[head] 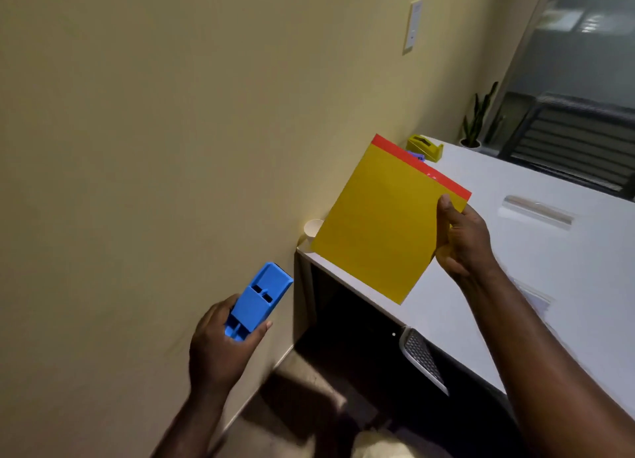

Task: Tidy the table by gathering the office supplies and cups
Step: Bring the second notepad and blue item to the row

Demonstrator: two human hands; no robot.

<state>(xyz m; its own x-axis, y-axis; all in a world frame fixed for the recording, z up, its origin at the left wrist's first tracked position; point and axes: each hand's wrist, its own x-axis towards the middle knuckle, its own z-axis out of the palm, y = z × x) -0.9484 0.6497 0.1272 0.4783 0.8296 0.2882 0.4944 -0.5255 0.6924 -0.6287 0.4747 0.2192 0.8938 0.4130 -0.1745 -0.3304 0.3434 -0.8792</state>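
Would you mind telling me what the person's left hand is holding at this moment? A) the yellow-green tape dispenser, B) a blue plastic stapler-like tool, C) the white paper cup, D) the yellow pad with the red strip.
B: the left hand grips the blue plastic tool off the table's edge, while the right hand holds the yellow pad.

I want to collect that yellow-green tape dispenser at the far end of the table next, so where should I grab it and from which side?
Judging by its pose, take the tape dispenser by its two long flat sides, coming down from above. It sits upright on the white table near the wall, its top exposed. Something purple lies close on its near side, so a sideways approach looks more awkward.
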